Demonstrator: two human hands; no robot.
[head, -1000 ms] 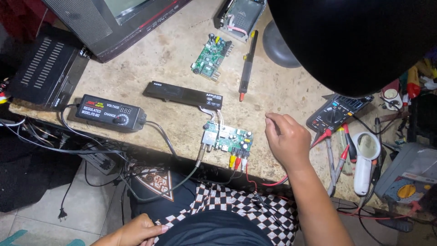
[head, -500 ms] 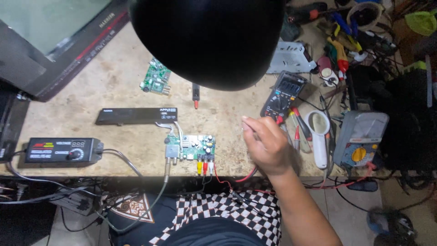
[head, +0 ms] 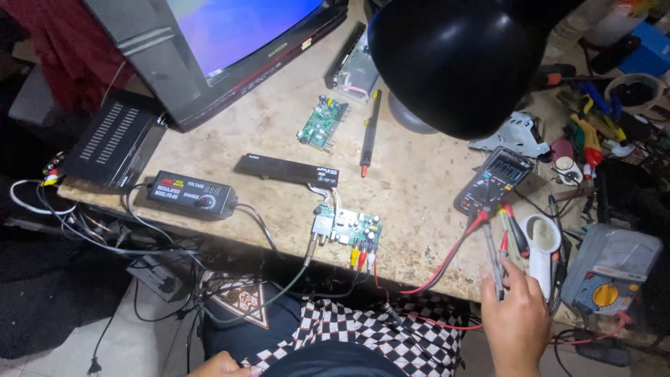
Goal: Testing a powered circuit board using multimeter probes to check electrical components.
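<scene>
My right hand [head: 516, 321] is at the bench's front right edge, its fingers closed around thin meter probes [head: 494, 260] that lead by red and black wires to a dark digital multimeter [head: 494, 180]. A small green circuit board [head: 349, 229] with coloured plugs lies at the front edge, left of that hand. A ribbon joins it to a flat black panel [head: 286, 169]. My left hand [head: 222, 365] rests low by my lap at the bottom edge, holding nothing that I can see.
A black lamp shade [head: 453, 59] hangs over the bench. A television [head: 209, 49] stands at the back left, with a black power adapter [head: 190, 195] and a vented black box [head: 115, 146] below it. A second green board [head: 322, 123], a white-handled tool [head: 541, 244] and an analogue meter [head: 607, 269] lie about.
My right hand has dropped from near the green board to the front right edge and closed on the probes. The view has swung left and tilted.
</scene>
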